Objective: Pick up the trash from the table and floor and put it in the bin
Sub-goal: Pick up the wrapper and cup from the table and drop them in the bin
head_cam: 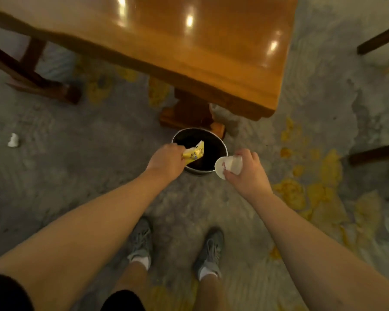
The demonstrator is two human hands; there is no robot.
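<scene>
Left hand (166, 162) grips yellow wrapper (194, 152) over bin (221, 144); right hand (247, 169) holds white cup (228, 166) at right rim. Dropping step; next release both. Crumpled paper (13, 140) remains on floor, far left.

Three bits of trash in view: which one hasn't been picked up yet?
The crumpled white scrap on the floor, far left. The yellow wrapper is in the left hand over the bin; the white cup is in the right hand.
</scene>
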